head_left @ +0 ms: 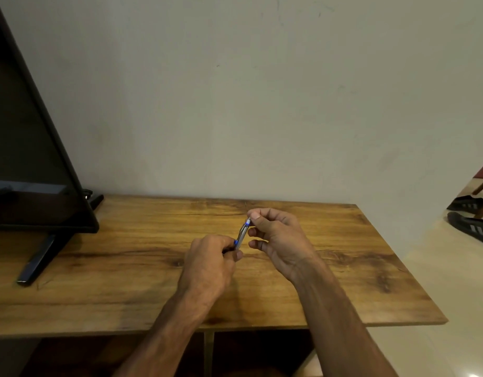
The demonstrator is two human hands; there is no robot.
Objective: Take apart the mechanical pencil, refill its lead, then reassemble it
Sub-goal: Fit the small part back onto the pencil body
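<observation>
A silver mechanical pencil with blue rings is held tilted above the wooden table, its top end pointing up and to the right. My left hand grips its lower, dark grip end, which the fingers mostly hide. My right hand pinches the white and blue cap end between thumb and forefinger, the other fingers curled loosely below. No lead case or loose parts show on the table.
A black flat screen on a stand occupies the table's left side. A wall stands right behind the table. Black sandals lie on the floor at the far right, past the table's right edge.
</observation>
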